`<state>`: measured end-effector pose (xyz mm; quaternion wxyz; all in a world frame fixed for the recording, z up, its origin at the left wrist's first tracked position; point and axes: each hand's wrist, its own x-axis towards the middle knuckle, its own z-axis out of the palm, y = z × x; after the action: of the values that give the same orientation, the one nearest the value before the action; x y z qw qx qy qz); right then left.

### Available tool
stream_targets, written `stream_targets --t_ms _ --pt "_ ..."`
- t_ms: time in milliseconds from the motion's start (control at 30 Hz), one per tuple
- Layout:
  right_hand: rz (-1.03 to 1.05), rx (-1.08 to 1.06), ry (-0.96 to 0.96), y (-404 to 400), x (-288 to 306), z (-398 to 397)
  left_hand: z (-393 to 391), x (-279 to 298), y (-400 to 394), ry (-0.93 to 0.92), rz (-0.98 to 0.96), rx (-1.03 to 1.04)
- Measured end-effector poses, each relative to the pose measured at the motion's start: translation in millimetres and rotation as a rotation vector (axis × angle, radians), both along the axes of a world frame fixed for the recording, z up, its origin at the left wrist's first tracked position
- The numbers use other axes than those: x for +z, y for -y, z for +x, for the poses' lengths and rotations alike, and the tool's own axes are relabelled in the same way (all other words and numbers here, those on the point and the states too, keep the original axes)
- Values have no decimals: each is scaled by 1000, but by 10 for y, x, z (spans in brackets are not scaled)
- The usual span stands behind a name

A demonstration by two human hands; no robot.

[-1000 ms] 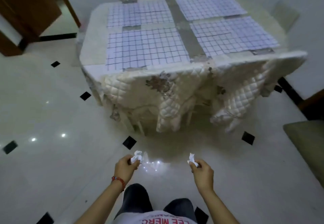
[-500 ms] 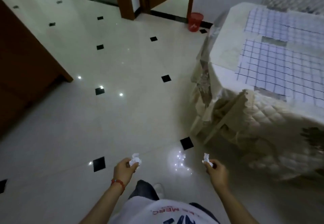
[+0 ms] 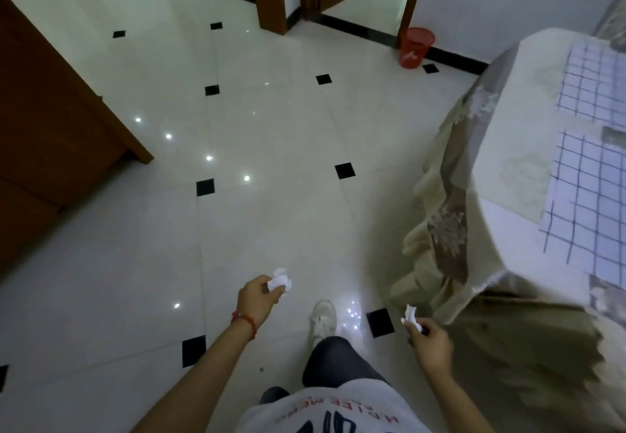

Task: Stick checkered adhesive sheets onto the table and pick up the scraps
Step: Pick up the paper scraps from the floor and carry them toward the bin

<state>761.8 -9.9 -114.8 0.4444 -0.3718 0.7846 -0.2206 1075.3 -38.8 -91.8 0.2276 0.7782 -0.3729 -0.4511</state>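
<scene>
Turning further from the desk (image 3: 508, 148), where checkered sheets (image 3: 589, 195) already lie stuck, I walk toward a red bin (image 3: 416, 47), left hand (image 3: 258, 300) and right hand (image 3: 431, 343) each clamped on a crumpled scrap (image 3: 279, 282), disposal apparently all that remains.

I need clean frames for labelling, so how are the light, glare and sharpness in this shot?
Head view: dim, cool light; bright spot glare on the glossy floor; wide-angle bending at the edges; table slightly motion-blurred; left hand and right hand fairly sharp, each gripping a white scrap.
</scene>
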Motion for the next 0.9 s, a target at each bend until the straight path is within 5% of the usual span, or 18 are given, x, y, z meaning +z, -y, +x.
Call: stream_targets --t_ms 400,667,900 --pt "-62 165 13 2783 210 614 787 70 1828 47 80 162" --pt "-55 70 -6 4357 208 806 1046 -289 3603 10 126 143" --pt "-43 -134 -14 5710 257 789 887 6 5752 -68 86 -63"
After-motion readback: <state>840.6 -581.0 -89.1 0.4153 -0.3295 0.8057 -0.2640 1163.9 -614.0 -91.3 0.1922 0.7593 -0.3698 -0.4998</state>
